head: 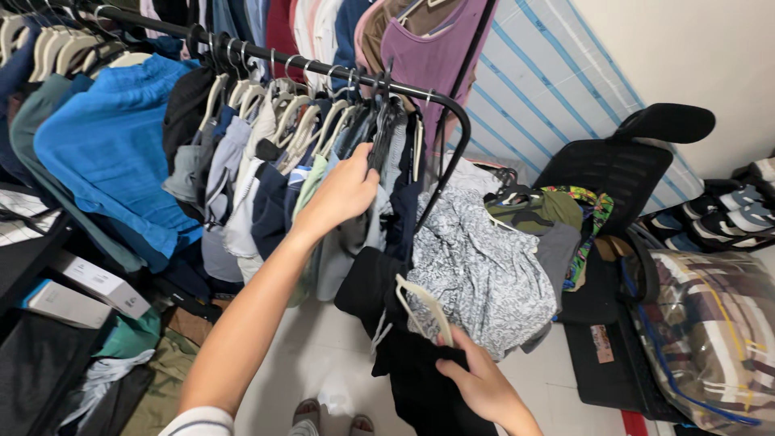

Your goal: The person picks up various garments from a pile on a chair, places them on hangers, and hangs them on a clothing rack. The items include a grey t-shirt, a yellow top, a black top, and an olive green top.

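Observation:
My left hand (pixel 343 192) reaches up into the clothes on the black rail (pixel 323 66) and grips a dark garment (pixel 386 137) hanging near the rail's right end. My right hand (pixel 476 379) is low in the middle, holding a black garment (pixel 404 347) together with a white hanger (pixel 424 303) that pokes out of it. The black garment hangs down toward the floor. Beside it droops a grey patterned cloth (pixel 476 266).
Many shirts on white hangers fill the rail, with a bright blue one (pixel 113 145) at left. Boxes (pixel 89 291) and folded clothes lie below. A black office chair (pixel 613 169) piled with clothes stands at right, next to a clear plaid bag (pixel 710 331). My feet (pixel 331 416) stand on white tiles.

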